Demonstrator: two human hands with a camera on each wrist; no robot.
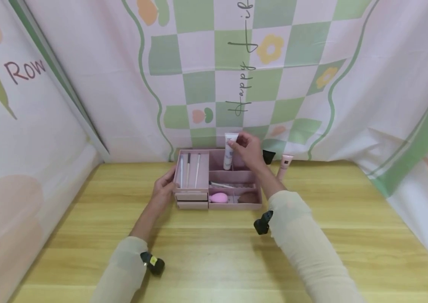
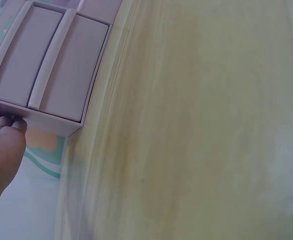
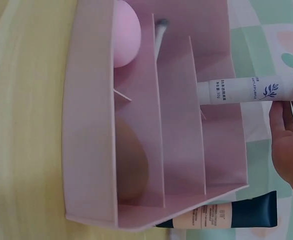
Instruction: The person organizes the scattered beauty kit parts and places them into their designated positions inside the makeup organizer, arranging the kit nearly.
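Observation:
A pink makeup organizer (image 1: 209, 176) stands against the back of the table. At its left side my left hand (image 1: 164, 187) holds the wall; in the left wrist view, the fingers (image 2: 5, 122) lie against the side beside two drawers, their tips partly hidden. My right hand (image 1: 250, 148) pinches a white squeeze tube (image 1: 229, 151) upright near its crimped end, cap down, over the rear compartment. Slim brushes (image 1: 188, 170) lie in the left top tray. A pink makeup sponge (image 1: 219, 198) and a brown rounded item (image 3: 130, 162) sit in the front compartments. Another brush (image 3: 160, 37) lies in the middle one.
Right of the organizer stand a black-capped beige tube (image 3: 216, 215) and a pink tube (image 1: 285, 165), partly behind my right arm. A printed curtain (image 1: 199, 84) hangs right behind the organizer. The wooden table (image 1: 206, 256) extends in front.

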